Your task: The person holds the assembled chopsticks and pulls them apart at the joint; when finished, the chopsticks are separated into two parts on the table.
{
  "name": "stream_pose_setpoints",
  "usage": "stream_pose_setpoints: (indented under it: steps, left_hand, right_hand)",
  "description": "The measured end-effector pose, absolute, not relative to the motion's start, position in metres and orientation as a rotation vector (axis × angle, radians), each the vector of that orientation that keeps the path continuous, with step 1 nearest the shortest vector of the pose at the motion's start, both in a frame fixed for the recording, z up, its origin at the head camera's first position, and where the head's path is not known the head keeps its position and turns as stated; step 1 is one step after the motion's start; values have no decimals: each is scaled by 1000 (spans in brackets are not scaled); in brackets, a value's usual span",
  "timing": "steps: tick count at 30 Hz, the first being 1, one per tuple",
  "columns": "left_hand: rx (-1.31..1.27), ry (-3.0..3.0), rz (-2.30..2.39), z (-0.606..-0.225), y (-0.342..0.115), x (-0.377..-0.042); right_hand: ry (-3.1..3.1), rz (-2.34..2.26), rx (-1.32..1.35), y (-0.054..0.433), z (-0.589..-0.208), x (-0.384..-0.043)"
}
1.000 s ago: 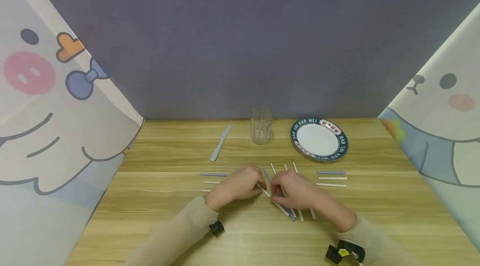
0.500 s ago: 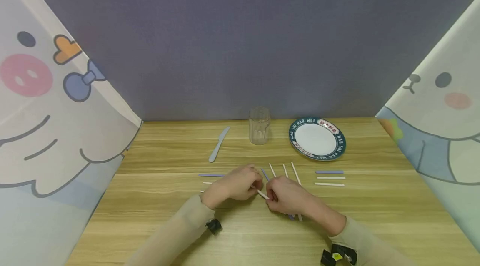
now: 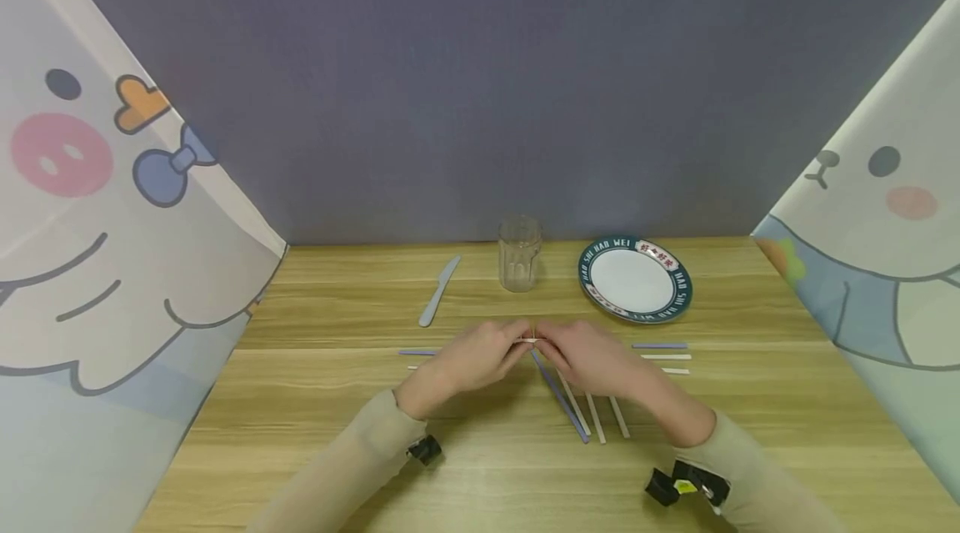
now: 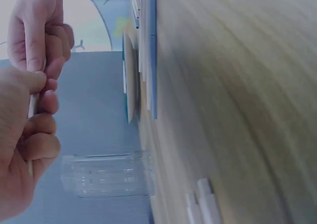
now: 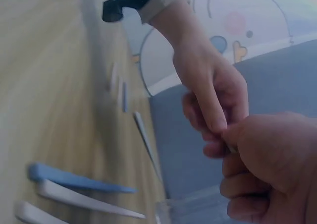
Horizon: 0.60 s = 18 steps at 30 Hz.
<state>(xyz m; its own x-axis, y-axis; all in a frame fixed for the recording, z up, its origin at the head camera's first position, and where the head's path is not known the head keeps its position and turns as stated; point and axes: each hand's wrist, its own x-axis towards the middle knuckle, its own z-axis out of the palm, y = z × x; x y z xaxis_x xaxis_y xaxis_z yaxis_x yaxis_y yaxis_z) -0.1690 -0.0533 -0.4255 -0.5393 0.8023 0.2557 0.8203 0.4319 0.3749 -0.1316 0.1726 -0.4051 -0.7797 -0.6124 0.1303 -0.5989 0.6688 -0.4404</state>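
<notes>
A thin white stick (image 3: pixel 529 340) is raised off the table, roughly level, between my two hands. My left hand (image 3: pixel 476 359) pinches one end with thumb and fingers, and my right hand (image 3: pixel 588 356) pinches the other, their fingertips nearly touching. Fingers cover most of the stick; a stretch of it shows along the left palm in the left wrist view. Below the right hand, a blue stick (image 3: pixel 561 398) and several white sticks (image 3: pixel 595 418) lie slanted on the wood, partly hidden by that hand.
A pale butter knife (image 3: pixel 439 291), a clear glass mug (image 3: pixel 519 256) and a green-rimmed plate (image 3: pixel 632 279) stand along the back. Blue and white sticks lie at right, with a blue stick (image 3: pixel 660 345) farthest back, and at left, with another blue stick (image 3: pixel 415 352). A grey panel (image 3: pixel 480 82) rises behind.
My hands have lifted the white stick from the slanted row and turned it level. Both hands have risen and drawn close together; the table sticks look unmoved.
</notes>
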Motion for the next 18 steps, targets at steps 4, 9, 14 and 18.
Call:
stream_pose_setpoints:
  steps: [4, 9, 14, 18]
  left_hand:
    - [-1465, -2542, -678, -422, -53, -168]
    - [-1490, -2457, -669, -415, -56, -166]
    - [-1519, -2401, -684, -410, -57, -163]
    - [-1517, -2407, -696, -407, -56, -161]
  right_hand:
    - [2849, -682, -1122, 176, -395, -138]
    - [2793, -685, -1175, 181, -388, -140]
    - [2771, -718, -1259, 184, -384, -140]
    - [2771, -731, -1263, 186, -382, -140]
